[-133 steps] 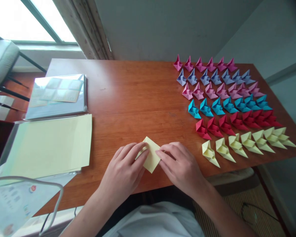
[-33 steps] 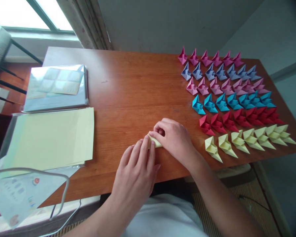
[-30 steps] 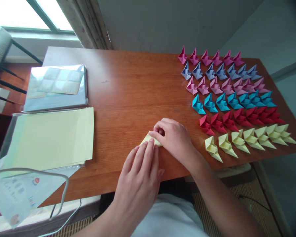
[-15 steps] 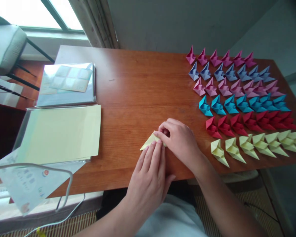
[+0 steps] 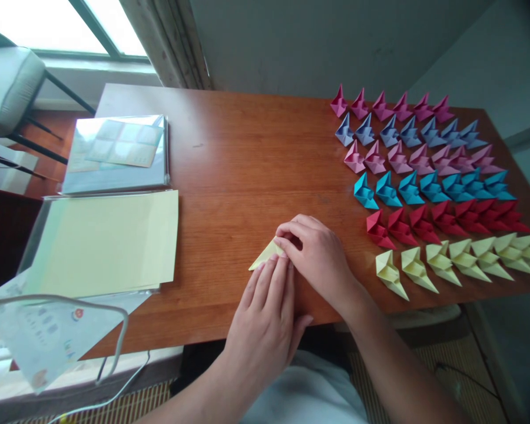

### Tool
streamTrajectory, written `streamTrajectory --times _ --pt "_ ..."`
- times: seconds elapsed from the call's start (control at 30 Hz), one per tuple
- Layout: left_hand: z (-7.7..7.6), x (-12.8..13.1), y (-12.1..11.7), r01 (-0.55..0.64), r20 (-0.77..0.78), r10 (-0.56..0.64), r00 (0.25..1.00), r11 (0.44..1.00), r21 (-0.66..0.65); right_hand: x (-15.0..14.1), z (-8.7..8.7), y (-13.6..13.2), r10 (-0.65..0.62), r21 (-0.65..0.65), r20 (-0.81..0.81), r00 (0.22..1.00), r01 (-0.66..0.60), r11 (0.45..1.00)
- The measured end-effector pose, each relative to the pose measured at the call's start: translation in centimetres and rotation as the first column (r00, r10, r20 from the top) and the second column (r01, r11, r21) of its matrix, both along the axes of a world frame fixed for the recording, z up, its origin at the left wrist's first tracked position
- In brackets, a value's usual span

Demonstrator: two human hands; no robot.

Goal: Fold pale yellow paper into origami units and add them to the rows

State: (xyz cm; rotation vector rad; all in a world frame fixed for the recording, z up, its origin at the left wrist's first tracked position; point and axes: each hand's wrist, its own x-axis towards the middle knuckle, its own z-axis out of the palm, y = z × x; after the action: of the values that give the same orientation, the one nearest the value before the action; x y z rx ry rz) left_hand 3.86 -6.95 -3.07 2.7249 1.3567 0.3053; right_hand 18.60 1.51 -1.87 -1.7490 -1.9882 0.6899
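Note:
A small folded piece of pale yellow origami paper [image 5: 264, 253] lies on the wooden table near its front edge, a pointed corner facing left. My left hand [image 5: 265, 312] rests flat with its fingers stretched out, fingertips pressing on the paper's lower edge; it is open. From the right, my right hand [image 5: 315, 253] pinches the paper's upper edge between thumb and forefinger, its other fingers curled. Fingers cover the paper's right part. Closest to my right hand on the table is a row of pale yellow folded paper pieces [image 5: 389, 274].
Rows of folded pieces in red [image 5: 380, 228], blue [image 5: 364, 191], pink [image 5: 354, 158], lilac [image 5: 344, 131] and magenta [image 5: 339, 103] stand at right. Yellow paper sheets [image 5: 110, 241] and a plastic-wrapped pack [image 5: 119, 176] lie at left. A grey cable [image 5: 57, 297] loops over the front left.
The whole view has shifted very slightly. Both hands keep nearly the same position on the yellow paper, my right hand's fingertips a touch further left.

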Motion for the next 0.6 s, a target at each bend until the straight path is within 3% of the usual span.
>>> streamTrajectory --times 0.6 --pt "-0.06 -0.12 0.17 0.012 0.020 -0.012 1.000 1.000 0.000 -0.05 -0.29 0.01 -0.018 -0.002 -0.017 1.000 0.018 1.000"
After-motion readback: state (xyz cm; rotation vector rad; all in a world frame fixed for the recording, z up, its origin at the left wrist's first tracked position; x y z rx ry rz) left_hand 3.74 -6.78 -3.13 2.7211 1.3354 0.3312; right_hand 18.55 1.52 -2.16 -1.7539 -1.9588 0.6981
